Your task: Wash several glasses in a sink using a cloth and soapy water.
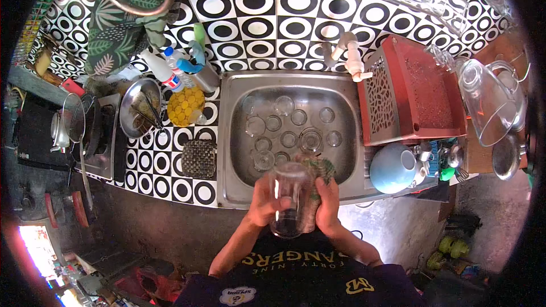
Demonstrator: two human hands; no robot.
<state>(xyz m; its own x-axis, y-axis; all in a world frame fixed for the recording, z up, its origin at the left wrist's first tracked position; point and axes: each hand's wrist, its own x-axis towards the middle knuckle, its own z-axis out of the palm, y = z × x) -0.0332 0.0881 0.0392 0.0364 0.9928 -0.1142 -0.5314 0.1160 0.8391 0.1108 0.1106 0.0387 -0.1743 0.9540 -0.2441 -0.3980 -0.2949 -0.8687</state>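
My left hand [266, 204] is closed round the side of a large clear glass vessel [292, 209], held over the front edge of a stainless steel sink [226, 136]. On the vessel's right side, my right hand [327, 204] holds a green patterned cloth [322, 168] against it; the cloth hangs partly past the fingers and looks blurred. In the sink basin stand several small glasses or jars, among them a ringed glass [310, 140] and a wider one [263, 160]. Whether the vessel is a jar or a jug I cannot tell.
A tap [355, 62] juts from the tiled wall. Right of the sink stand a red dish rack [435, 94], a pale blue bowl [392, 168] and a clear glass jug [488, 98]. To the left are a woven black pad [199, 158], a yellow trivet [186, 106], a metal bowl [140, 108] and bottles [164, 70].
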